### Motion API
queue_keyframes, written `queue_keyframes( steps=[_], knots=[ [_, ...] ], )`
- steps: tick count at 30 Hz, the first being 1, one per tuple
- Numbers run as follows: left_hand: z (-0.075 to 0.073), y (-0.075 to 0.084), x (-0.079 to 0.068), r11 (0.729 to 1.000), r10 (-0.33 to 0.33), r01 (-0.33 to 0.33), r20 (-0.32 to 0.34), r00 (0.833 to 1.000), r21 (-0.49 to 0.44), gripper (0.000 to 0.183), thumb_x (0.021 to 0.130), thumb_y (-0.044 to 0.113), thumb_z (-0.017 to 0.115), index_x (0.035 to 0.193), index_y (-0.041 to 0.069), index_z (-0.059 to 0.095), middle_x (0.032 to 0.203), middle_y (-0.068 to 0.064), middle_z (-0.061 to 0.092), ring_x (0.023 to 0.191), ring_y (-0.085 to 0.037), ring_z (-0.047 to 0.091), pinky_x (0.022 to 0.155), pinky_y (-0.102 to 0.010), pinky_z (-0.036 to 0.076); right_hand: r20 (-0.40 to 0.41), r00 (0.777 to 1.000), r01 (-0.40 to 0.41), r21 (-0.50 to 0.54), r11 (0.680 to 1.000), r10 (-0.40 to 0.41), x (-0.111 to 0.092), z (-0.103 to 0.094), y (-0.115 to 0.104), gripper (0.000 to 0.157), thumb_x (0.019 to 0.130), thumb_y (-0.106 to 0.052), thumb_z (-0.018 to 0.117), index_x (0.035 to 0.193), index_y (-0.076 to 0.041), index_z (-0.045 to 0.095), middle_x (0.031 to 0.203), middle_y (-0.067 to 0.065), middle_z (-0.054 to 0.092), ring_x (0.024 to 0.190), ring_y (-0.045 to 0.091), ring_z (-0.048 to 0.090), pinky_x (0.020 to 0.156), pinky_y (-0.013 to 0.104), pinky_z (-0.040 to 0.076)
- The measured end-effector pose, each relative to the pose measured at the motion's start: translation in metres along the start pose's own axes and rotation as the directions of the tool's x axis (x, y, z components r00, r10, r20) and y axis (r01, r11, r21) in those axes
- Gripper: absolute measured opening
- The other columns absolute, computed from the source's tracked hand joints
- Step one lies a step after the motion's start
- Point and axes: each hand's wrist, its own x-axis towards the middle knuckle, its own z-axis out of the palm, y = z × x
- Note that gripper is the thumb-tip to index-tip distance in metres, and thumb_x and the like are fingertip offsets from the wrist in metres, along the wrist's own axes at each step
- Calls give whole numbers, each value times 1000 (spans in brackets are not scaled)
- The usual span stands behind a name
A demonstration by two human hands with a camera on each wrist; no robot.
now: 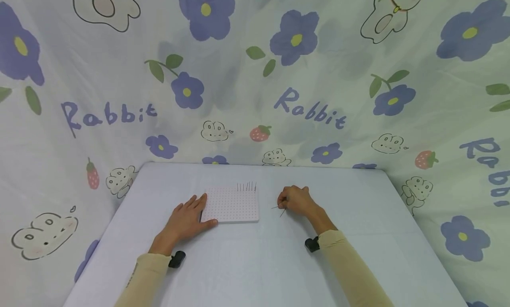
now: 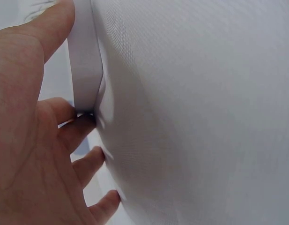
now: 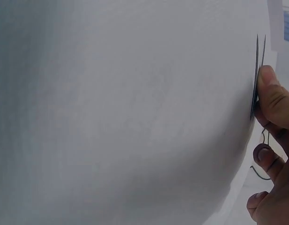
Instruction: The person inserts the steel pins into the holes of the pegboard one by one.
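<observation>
A white board (image 1: 231, 207) with a grid of small dots lies flat on the table. Several thin dark pins (image 1: 246, 187) stand in a row at its back right corner. My left hand (image 1: 186, 223) steadies the board's left side, fingers spread and thumb along the front edge. In the left wrist view, the thumb and fingers touch the board's side wall (image 2: 85, 65). To the right of the board, my right hand (image 1: 295, 200) pinches a thin dark pin (image 3: 255, 86) between thumb and fingertip, low over the table. A second thin line shows beside it; I cannot tell whether it is held too.
The table (image 1: 255, 271) has a white cloth cover. Behind and on both sides hangs a curtain (image 1: 239, 76) printed with flowers and rabbits. Black wrist cameras (image 1: 177, 259) sit at both cuffs.
</observation>
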Motion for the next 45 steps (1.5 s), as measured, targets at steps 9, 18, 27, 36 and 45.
queue_keyframes(
  steps=[9,18,27,36,45],
  knots=[
    [0,-1,0,1000,0,0,2,1000,-2,101,89,68,61,155,-2,32,158,-21,37,147,-45,29,113,-70,24,-1,1000,11,-23,1000,-11,-1,0,-2,17,86,-31,79,73,-36,69,80,-20,58,85,10,51,92,54,34],
    [1,-1,0,1000,-1,1,5,1000,-9,101,89,68,60,156,-2,32,159,-20,36,147,-45,29,113,-70,24,-18,999,38,-31,999,-38,-4,1,-2,18,90,-25,77,75,-34,69,79,-20,58,84,10,52,86,50,34],
    [1,-2,0,1000,4,-4,2,1000,-8,101,89,69,60,155,-2,32,157,-21,39,147,-45,30,112,-71,24,-27,998,62,-73,995,-64,-7,-1,-7,25,92,-14,72,75,-32,66,78,-17,55,79,11,49,79,44,31],
    [0,-2,0,1000,10,-10,-2,1000,-4,101,89,69,59,155,-2,32,158,-21,38,146,-46,30,112,-70,24,-36,998,40,-119,992,-45,-2,3,-14,20,96,-22,70,80,-31,64,79,-17,57,80,10,50,80,44,35],
    [0,-1,0,1000,12,-12,0,1000,-4,100,89,67,60,155,-3,32,158,-21,37,146,-46,30,112,-71,24,-56,998,29,-50,998,-32,4,2,-23,16,101,-27,64,85,-26,62,76,-14,57,78,13,50,79,42,32]
  ],
)
